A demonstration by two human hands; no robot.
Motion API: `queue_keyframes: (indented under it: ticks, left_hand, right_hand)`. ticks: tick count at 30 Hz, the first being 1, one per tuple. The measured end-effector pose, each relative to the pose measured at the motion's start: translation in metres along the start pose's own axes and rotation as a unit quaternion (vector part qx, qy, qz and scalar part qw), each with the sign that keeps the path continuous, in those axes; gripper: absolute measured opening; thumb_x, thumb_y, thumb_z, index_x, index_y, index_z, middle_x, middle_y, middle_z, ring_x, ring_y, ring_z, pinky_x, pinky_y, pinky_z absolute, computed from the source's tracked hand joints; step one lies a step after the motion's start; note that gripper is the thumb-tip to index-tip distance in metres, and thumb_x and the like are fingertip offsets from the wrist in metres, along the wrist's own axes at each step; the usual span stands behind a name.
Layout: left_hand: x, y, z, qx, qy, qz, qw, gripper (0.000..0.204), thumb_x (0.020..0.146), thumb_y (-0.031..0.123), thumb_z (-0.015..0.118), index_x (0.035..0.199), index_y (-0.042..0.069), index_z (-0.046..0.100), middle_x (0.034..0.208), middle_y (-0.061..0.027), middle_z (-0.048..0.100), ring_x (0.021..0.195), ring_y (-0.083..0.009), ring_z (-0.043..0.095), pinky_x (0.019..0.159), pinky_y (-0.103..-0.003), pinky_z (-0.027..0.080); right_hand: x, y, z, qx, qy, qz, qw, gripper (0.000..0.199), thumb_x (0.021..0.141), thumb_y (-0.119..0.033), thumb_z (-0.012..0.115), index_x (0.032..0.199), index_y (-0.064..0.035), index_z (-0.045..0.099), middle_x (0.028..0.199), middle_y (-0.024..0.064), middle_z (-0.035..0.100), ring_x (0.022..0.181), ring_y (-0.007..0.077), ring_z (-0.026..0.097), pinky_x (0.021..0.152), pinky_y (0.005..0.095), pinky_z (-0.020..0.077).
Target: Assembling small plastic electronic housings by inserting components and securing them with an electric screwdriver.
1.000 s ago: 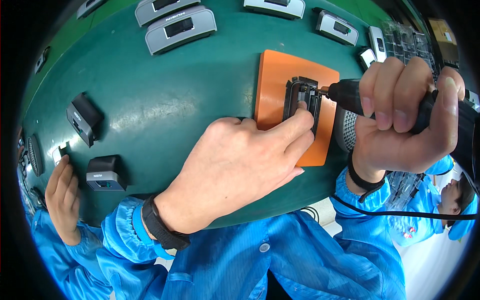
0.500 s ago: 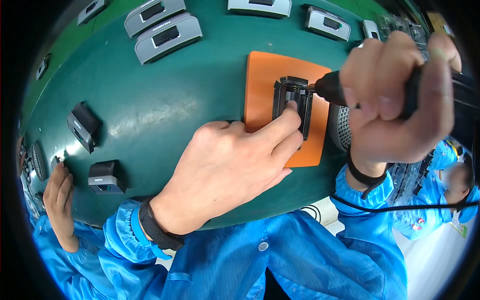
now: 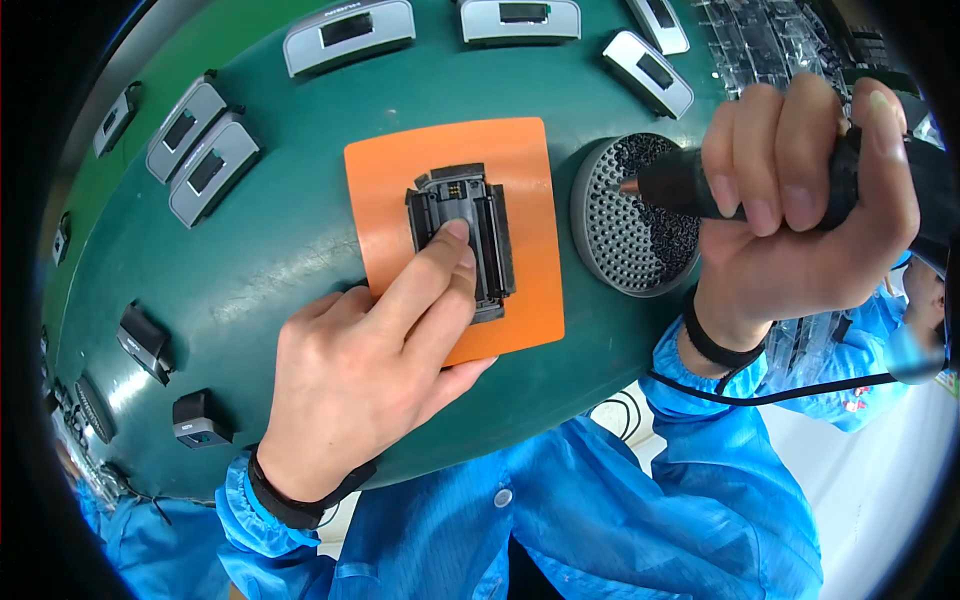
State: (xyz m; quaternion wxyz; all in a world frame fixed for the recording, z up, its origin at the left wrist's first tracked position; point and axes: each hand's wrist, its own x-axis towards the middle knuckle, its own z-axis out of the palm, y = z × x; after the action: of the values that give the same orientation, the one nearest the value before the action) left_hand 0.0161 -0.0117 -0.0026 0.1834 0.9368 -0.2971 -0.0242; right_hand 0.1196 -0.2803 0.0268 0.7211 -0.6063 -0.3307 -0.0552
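At frame centre, the left hand [image 3: 370, 370] presses flat fingers on the black housing [image 3: 462, 235] lying on the orange mat [image 3: 520, 180], while the right hand [image 3: 800, 200] grips a black screwdriver [image 3: 680, 185] over the round screw tray [image 3: 625, 240].

Six grey housings [image 3: 349, 33], one orange mat [image 3: 455, 160], one round screw tray [image 3: 630, 215], one black casing [image 3: 462, 235]

The left hand [image 3: 375, 375] covers the black part's [image 3: 462, 235] lower left; the driver's [image 3: 800, 180] rear runs off the right edge.
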Motion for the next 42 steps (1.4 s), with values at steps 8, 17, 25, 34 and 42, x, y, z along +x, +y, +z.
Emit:
queue_keyframes:
  ticks: [8,17,25,34,42]
  left_hand:
    - [0.000,0.001,0.003,-0.002,-0.007,-0.004,1.000,0.064,0.071,0.038,0.086,0.120,0.002,0.066,0.135,-0.0081,0.064,0.079,-0.0223,0.073,0.065,-0.034,0.061]
    - [-0.001,0.002,0.000,0.006,0.002,0.002,1.000,0.063,0.071,0.038,0.086,0.120,0.003,0.066,0.136,-0.0070,0.064,0.077,-0.0218,0.072,0.064,-0.032,0.060]
    - [-0.004,-0.004,0.001,0.006,0.019,0.022,1.000,0.064,0.069,0.036,0.085,0.121,0.004,0.065,0.138,-0.0059,0.062,0.073,-0.0179,0.068,0.064,-0.030,0.057]
    - [-0.009,0.001,0.004,0.010,0.034,-0.009,0.999,0.058,0.069,0.036,0.084,0.118,0.010,0.066,0.140,-0.0021,0.060,0.067,-0.0146,0.066,0.061,-0.028,0.055]
    - [-0.010,0.001,0.007,-0.003,0.037,-0.025,0.999,0.057,0.067,0.036,0.084,0.114,0.011,0.065,0.139,-0.0016,0.060,0.070,-0.0143,0.066,0.061,-0.029,0.055]
  right_hand:
    - [-0.002,0.004,-0.004,-0.010,-0.001,0.000,1.000,0.033,0.106,-0.030,0.039,0.118,-0.0102,0.063,0.064,-0.0020,0.041,0.049,0.0082,0.038,0.050,0.0291,0.0388]
    - [-0.003,0.002,0.001,-0.021,-0.004,0.008,1.000,0.029,0.106,-0.026,0.039,0.115,-0.0103,0.062,0.063,-0.0016,0.041,0.049,0.0088,0.039,0.050,0.0295,0.0388]
    - [0.008,-0.010,0.025,-0.012,0.113,0.018,0.993,0.019,0.105,-0.022,0.046,0.092,-0.0097,0.054,0.063,-0.0033,0.039,0.050,0.0082,0.038,0.051,0.0285,0.0362]
    - [0.031,-0.013,0.063,0.065,-0.030,0.008,0.997,0.025,0.106,-0.025,0.039,0.089,-0.0116,0.052,0.065,-0.0039,0.040,0.051,0.0083,0.038,0.053,0.0286,0.0367]
    - [0.026,0.014,0.085,0.051,-0.054,-0.007,0.997,0.025,0.106,-0.025,0.037,0.092,-0.0116,0.052,0.065,-0.0035,0.040,0.051,0.0090,0.038,0.053,0.0289,0.0371]
